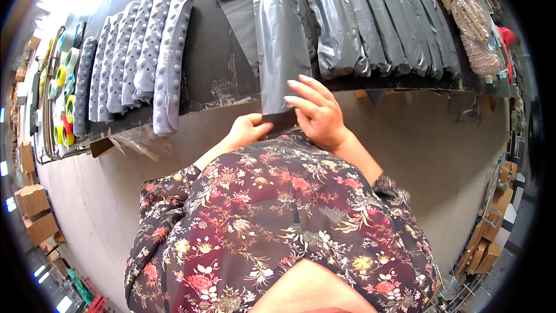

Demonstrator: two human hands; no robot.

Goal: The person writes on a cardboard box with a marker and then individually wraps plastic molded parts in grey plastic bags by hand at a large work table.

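A long grey plastic bag [281, 52] lies lengthwise on the table in front of me, its near end hanging over the table edge close to my body. My left hand [250, 130] is closed on the left corner of that near end, thumb on top. At the bag's right edge is my right hand [318, 113], its fingers stretched out and apart, fingertips over the bag's surface. A flat dark plastic sheet or bag [237, 23] lies just left of it. To the right, several filled, wrapped grey packages [336, 29] lie side by side.
Several rolled grey mats with raised dots [168, 64] lie on the left of the dark table [223, 84]. Tape rolls [70, 58] hang at the far left. Beige bundled textiles [472, 29] are at the right. Cardboard boxes [36, 211] stand on the left side.
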